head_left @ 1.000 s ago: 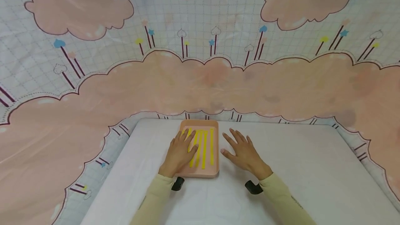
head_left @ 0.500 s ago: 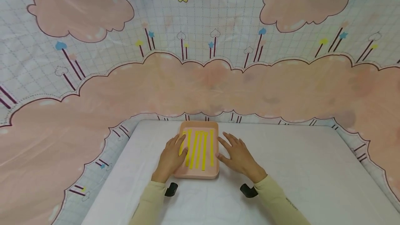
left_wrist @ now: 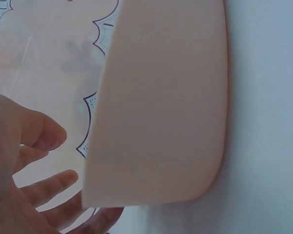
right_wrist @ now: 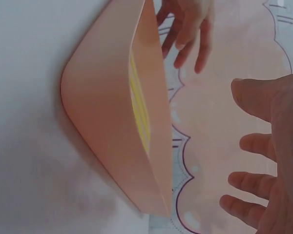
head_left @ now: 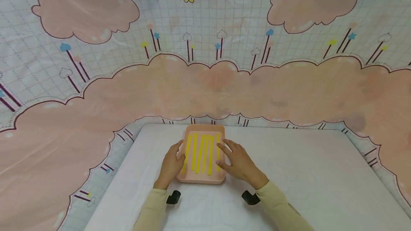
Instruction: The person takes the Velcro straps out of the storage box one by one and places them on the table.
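Note:
A peach-coloured shallow tray (head_left: 202, 180) sits at the far middle of the table, with several narrow yellow strips (head_left: 210, 156) lying lengthwise in it. My left hand (head_left: 170, 167) is at the tray's left side, fingers loosely bent. In the left wrist view, the tray's outer wall (left_wrist: 161, 107) fills the middle and a lower finger passes partly behind its corner; contact cannot be told. My right hand (head_left: 241, 162) hovers at the right rim, fingers spread and slightly bent. The right wrist view shows these fingers (right_wrist: 251, 180) apart from the tray, holding nothing.
A white cloth covers the table (head_left: 308, 174). Behind it hangs a patterned backdrop (head_left: 257, 88) with clouds and stars. A black device (head_left: 173, 197) sits under the left wrist, with another black device (head_left: 250, 198) under the right.
My left hand has moved from over the strips to the tray's left side, uncovering them. My right hand has shifted left, up to the right rim. The tray has stayed about in place.

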Action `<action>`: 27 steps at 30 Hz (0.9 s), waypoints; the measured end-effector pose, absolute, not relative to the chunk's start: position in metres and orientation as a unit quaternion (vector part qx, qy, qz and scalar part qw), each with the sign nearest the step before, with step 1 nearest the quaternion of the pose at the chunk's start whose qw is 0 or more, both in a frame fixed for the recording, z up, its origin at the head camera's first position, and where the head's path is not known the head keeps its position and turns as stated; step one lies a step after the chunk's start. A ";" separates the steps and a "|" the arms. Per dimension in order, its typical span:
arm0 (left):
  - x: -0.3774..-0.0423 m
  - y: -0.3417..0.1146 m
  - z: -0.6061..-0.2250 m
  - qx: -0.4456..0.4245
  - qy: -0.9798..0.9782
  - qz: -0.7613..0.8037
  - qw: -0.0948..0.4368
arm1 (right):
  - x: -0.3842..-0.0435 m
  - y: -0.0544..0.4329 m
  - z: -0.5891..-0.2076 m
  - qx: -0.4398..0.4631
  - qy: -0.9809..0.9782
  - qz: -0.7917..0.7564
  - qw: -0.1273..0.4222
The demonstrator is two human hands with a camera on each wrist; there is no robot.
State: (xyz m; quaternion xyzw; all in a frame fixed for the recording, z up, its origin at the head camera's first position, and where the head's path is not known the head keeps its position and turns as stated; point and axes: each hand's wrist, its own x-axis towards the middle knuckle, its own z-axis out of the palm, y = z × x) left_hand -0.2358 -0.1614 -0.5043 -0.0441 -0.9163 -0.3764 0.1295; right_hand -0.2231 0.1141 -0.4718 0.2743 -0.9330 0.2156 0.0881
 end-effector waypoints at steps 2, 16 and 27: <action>-0.235 -0.162 -0.506 -0.042 -0.907 -0.397 0.135 | -0.222 0.112 -0.473 0.275 -0.933 0.217 0.082; -0.238 -0.167 -0.514 -0.007 -0.890 -0.441 0.116 | -0.222 0.088 -0.470 0.290 -0.926 0.228 0.074; -0.242 -0.173 -0.523 0.021 -0.872 -0.484 0.072 | -0.226 0.067 -0.464 0.311 -0.923 0.214 0.077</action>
